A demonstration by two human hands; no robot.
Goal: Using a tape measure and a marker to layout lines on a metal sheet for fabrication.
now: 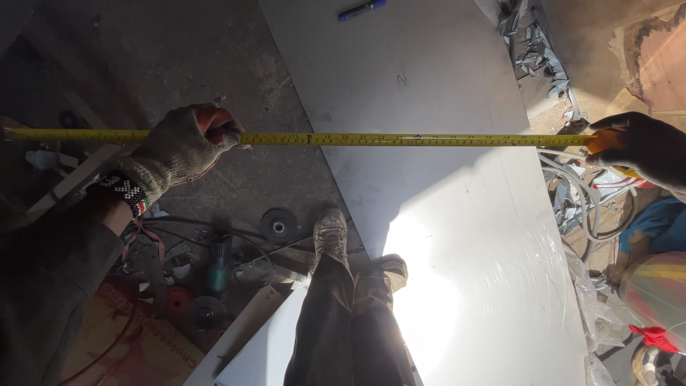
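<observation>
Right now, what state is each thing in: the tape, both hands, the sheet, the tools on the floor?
Tape measure: extended, stretched level between both hands.
Left hand: gloved, pinching the tape.
Right hand: bare, closed on the tape's yellow case.
White sheet: lying flat, sun glare on it.
Blue marker: capped, lying on the sheet.
Angle grinder: lying idle on the floor.
Loose disc: flat on the floor.

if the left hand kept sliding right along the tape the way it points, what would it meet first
Probably the right hand, which holds the far end of the yellow tape measure. Between it and the gloved left hand only bare tape shows, stretched above the white sheet; depth is unclear.
</observation>
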